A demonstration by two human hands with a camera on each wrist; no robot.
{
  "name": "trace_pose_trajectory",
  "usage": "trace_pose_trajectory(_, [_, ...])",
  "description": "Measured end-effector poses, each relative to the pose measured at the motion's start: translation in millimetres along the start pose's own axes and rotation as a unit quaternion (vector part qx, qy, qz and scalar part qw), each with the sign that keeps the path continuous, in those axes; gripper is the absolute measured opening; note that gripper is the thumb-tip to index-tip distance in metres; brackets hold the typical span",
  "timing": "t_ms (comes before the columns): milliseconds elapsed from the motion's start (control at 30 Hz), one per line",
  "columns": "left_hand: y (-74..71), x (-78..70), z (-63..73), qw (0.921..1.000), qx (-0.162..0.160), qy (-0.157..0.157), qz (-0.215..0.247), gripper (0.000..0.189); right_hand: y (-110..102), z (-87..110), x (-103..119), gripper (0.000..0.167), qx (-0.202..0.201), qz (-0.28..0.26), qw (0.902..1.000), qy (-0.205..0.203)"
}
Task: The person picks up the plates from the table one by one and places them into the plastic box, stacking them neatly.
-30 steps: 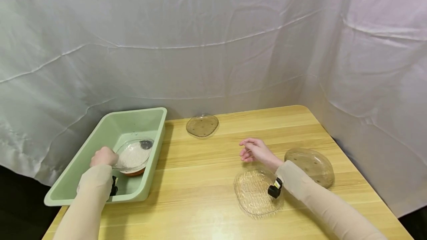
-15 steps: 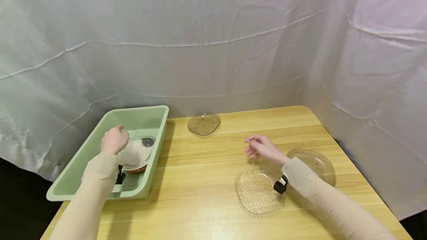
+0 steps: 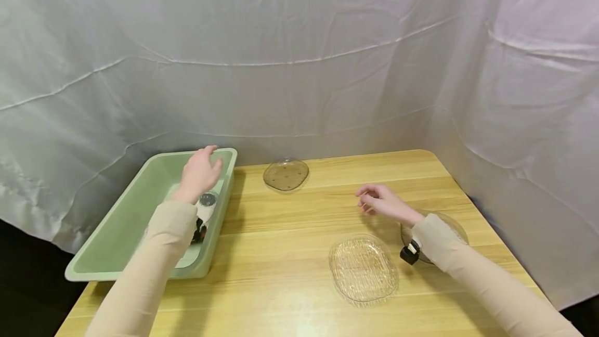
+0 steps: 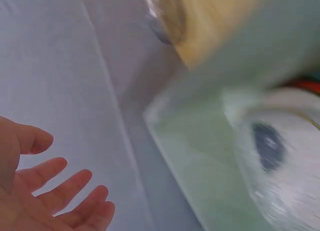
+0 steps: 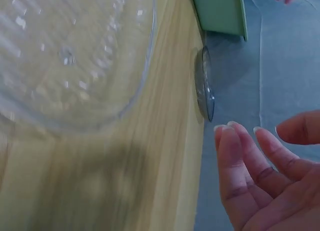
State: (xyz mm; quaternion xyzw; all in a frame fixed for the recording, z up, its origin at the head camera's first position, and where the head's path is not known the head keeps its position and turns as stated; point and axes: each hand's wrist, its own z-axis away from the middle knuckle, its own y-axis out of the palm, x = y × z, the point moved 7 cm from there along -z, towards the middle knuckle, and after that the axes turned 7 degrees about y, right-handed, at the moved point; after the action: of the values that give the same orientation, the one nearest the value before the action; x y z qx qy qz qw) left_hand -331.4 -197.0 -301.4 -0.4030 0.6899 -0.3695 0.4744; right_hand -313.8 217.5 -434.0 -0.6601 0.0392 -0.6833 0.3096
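My left hand (image 3: pixel 198 173) is over the far right part of a green basin (image 3: pixel 122 228), holding nothing, its fingers loosely bent in the left wrist view. Inside the basin lies a round white dish (image 4: pixel 302 151) with a clear rim over it and a dark oval patch (image 4: pixel 268 146). My left forearm hides much of them in the head view. My right hand (image 3: pixel 383 203) hovers over the table's right half, also holding nothing, fingers relaxed. Just in front of it is a clear ribbed plate (image 3: pixel 364 269). A brown-tinted clear plate (image 3: pixel 451 227) lies partly hidden behind the right forearm.
Another brown-tinted clear plate (image 3: pixel 286 175) lies at the wooden table's (image 3: pixel 281 238) back edge, right of the basin. A grey-white cloth (image 3: pixel 290 98) hangs behind the table and along its right side.
My left hand has risen from the clear plate in the basin and moved up and right toward the basin's far corner. My right hand has drifted slightly right; it still holds nothing.
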Motion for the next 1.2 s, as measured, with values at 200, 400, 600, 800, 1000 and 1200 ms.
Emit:
trace_pose_trajectory(200, [18.7, -50.7, -12.0, 0.9984, 0.002, 0.053, 0.018, 0.051, -5.9, 4.4, 1.4, 0.027, 0.006, 0.054, 0.9979, -0.036])
trace_pose_trajectory(400, [51.7, -92.4, -10.1, 0.9941, 0.023, 0.101, 0.03, 0.051, -4.5, 10.2, 3.8, 0.027, 0.015, 0.109, 0.9918, -0.066])
trace_pose_trajectory(600, [93.5, -120.3, -2.4, 0.9872, 0.052, 0.144, 0.043, 0.049, -1.0, 16.8, 2.1, 0.027, 0.013, 0.166, 0.9837, -0.069])
trace_pose_trajectory(800, [131.3, -138.7, 14.5, 0.9791, 0.097, 0.17, 0.057, 0.044, 10.6, 20.6, 3.0, 0.028, 0.032, 0.217, 0.9717, -0.089])
trace_pose_trajectory(1000, [163.4, -148.6, 33.0, 0.9692, 0.135, 0.193, 0.073, 0.037, 24.1, 25.2, 0.8, 0.027, 0.064, 0.247, 0.9608, -0.108])
trace_pose_trajectory(1200, [189.0, -154.1, 48.2, 0.9579, 0.174, 0.207, 0.096, 0.028, 32.6, 28.2, -2.0, 0.032, 0.089, 0.255, 0.9565, -0.109])
